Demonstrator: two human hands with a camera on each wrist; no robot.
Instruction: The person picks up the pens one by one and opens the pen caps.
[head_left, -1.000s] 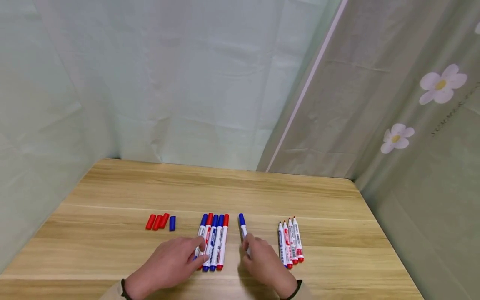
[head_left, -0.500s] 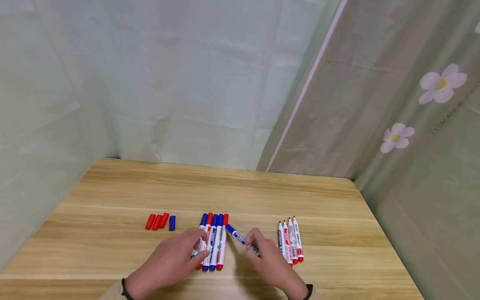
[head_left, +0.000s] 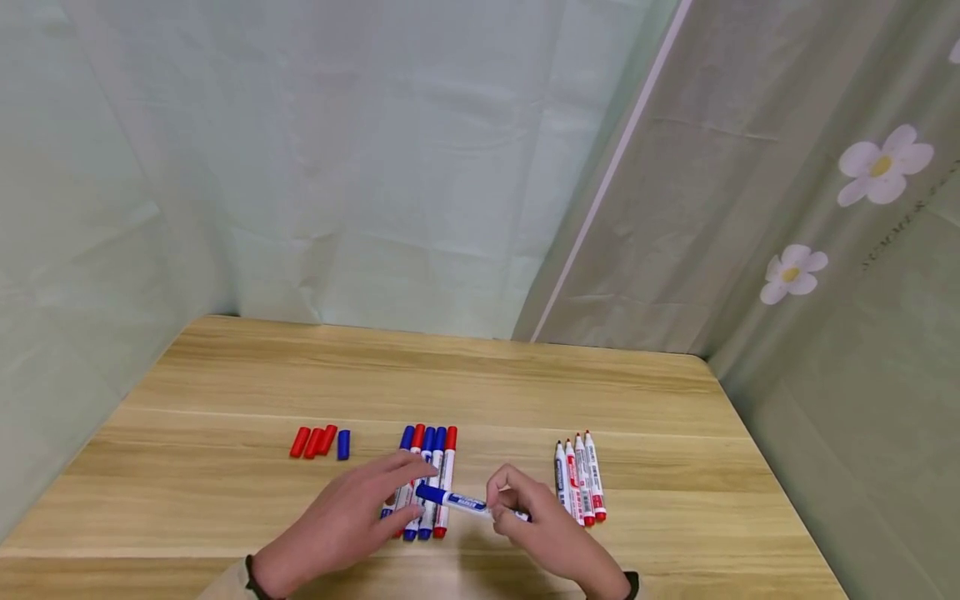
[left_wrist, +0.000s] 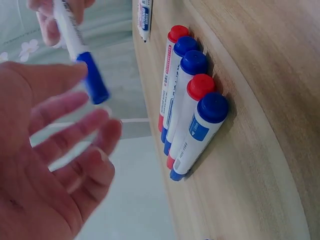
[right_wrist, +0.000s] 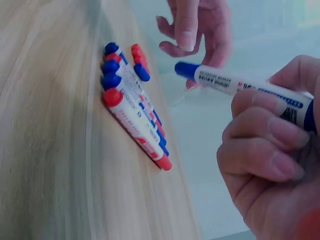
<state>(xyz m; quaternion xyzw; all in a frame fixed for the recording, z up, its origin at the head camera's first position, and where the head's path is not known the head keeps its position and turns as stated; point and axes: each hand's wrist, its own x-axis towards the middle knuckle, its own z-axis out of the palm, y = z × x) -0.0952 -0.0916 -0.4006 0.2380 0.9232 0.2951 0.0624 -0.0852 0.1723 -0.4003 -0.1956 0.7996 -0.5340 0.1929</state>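
Observation:
My right hand pinches a capped blue marker by its rear part and holds it level above the table. The marker's blue cap points at my left hand. With thumb and fingers spread, the left hand has the cap in the gap between them; in the right wrist view the fingers look apart from it. Beneath lies a row of several capped markers, red and blue, side by side. Part of that row is hidden by the left hand in the head view.
Several loose red caps and one blue cap lie to the left on the wooden table. On the right, several uncapped markers lie side by side, tips away from me. A curtain hangs behind the table.
My right hand has lifted the blue marker off the table and turned it to point left, bringing its cap to my left hand. The left hand's fingers have spread from over the row.

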